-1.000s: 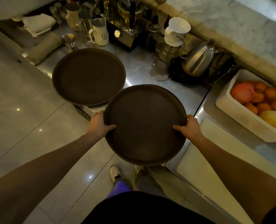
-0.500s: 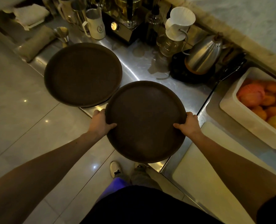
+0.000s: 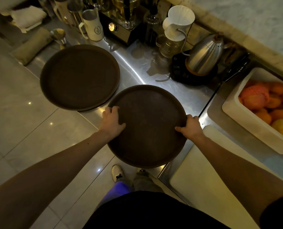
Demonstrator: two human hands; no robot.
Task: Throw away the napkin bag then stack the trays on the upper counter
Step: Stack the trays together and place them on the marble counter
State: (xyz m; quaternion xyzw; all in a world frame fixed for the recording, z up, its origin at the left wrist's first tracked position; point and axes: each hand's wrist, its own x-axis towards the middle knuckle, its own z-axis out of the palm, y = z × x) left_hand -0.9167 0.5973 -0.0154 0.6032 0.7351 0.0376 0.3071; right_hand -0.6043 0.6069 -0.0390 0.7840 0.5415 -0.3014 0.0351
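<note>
- Left hand and right hand each pinch the near tray's rim; it overhangs the steel tabletop edge.
- Risk, as judged: lifting toward the marble upper counter could clip the kettle or far-left tray.

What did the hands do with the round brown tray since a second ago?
The left hand shifted its grip: its fingers, earlier curled under the rim of the near tray, are now spread on top of it. The right hand keeps gripping the opposite rim, and the tray hardly moved. The second tray, kettle and fruit tub stayed put; only the camera shifted.
</note>
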